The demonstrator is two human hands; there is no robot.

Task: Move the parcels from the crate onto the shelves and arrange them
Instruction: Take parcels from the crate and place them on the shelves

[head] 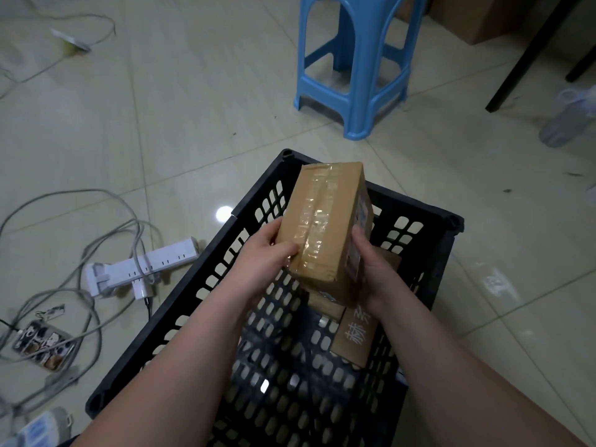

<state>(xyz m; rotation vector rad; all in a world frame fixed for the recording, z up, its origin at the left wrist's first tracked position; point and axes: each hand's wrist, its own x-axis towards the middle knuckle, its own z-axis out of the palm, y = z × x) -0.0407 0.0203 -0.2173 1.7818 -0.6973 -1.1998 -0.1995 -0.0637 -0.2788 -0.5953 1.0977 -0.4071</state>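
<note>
Cardboard box [324, 221], taped along the top seam, held above the far end of the black crate [429, 221]. Left hand [267, 250] and right hand [371, 269] both closed on its near end, thumbs on top. Looks stiff and light; tape is likely slick, so grip the bare side faces. Two more boxes [354, 333] lie by the crate's right wall. Shelves not in view.

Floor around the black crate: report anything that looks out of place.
Left of the black slotted plastic crate, a white power strip lies on the tiled floor amid tangled grey cables, with a patterned phone among them.
</note>
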